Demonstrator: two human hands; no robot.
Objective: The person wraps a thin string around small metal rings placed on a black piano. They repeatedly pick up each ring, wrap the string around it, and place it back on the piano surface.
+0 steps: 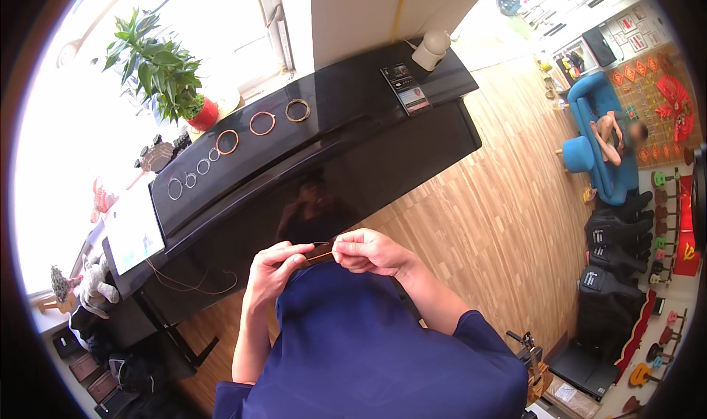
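A thin copper-coloured wire string (319, 256) stretches between my two hands above my lap. My left hand (276, 264) pinches it between thumb and forefinger; my right hand (369, 251) grips it near one end, its fingertips curled. A loose length of the string trails over the black piano's front, left of my left hand. On the black piano top (342, 101) lies a row of coiled strings: silvery coils (175, 188) at the left, copper-coloured coils (262, 123) further right, and a darker bronze coil (298, 111) at the right end.
A smartphone (406, 89) and a white camera-like device (431, 50) stand on the piano's right part. A potted plant (203, 114) is by the window, a tablet-like screen (132, 234) at left. Another person (610, 134) sits on a blue sofa. A guitar headstock (531, 353) is at lower right.
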